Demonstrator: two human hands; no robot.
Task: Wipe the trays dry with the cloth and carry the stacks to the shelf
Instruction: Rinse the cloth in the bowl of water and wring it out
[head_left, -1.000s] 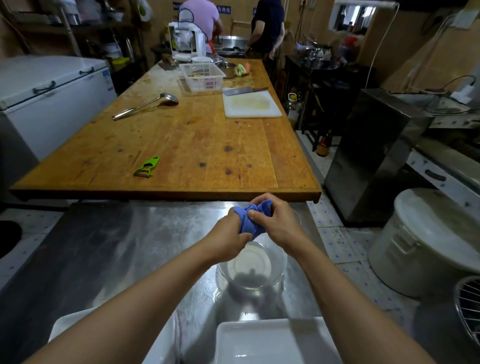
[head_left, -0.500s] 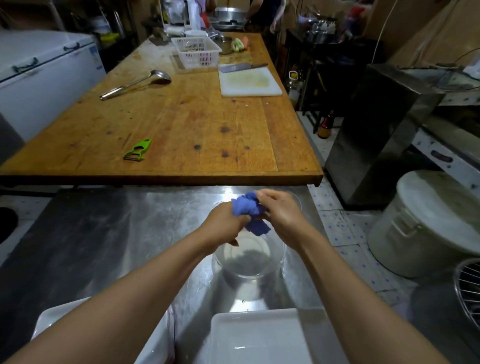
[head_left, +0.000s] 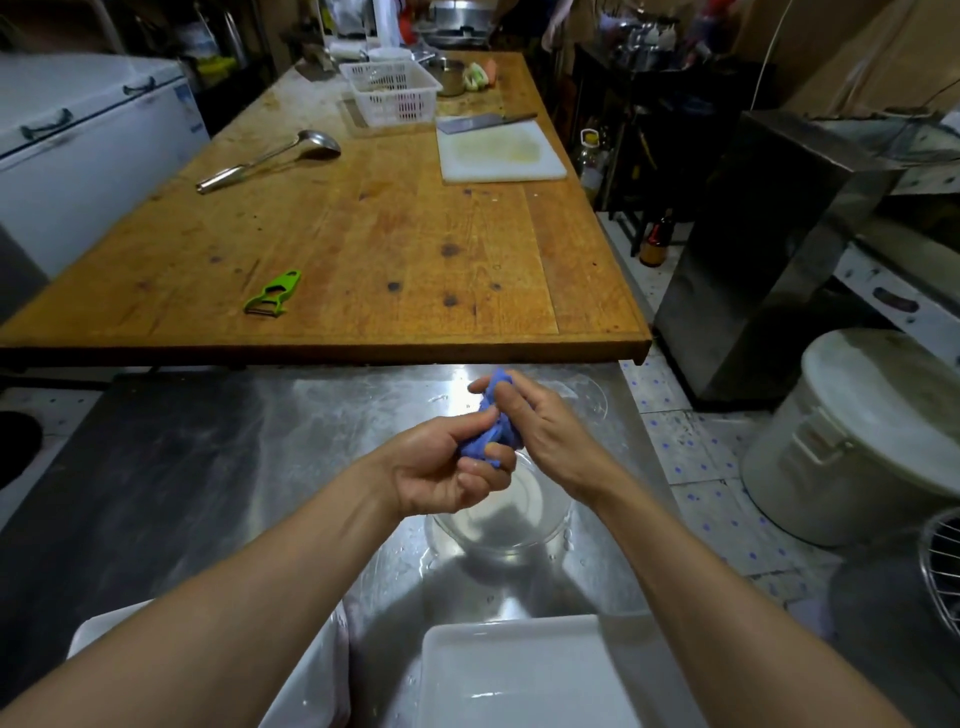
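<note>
— Wringing what, exactly?

— A blue cloth (head_left: 492, 427), bunched into a rope between both hands above the steel tabletop (head_left: 218, 467). Its long axis runs from the left hand (head_left: 441, 467), nearer the person, up and away to the right hand (head_left: 540, 431), with the far end poking out past the right fingers (head_left: 511, 395).

— How are the fingers set?

— The left fingers (head_left: 480, 480) are curled closed around the cloth's near end; the right ones are closed over its far end, the thumb pressed against it.

— And the trays?

— Two white trays lie nearest the person, well below the fingers: one (head_left: 519, 670) under the right forearm, wet patches showing on its floor, the other (head_left: 311, 670) mostly hidden by the left forearm. A clear bowl (head_left: 498, 525) sits directly beneath the hands.

— Beyond the fingers?

— A wooden tabletop (head_left: 363, 234) carrying a green peeler (head_left: 274, 293), a ladle (head_left: 270, 158), a white basket (head_left: 392, 91) and a cutting board (head_left: 498, 153).

— Any writing?

— A label on the white chest freezer (head_left: 83, 150) to the left, too blurred to read.
</note>
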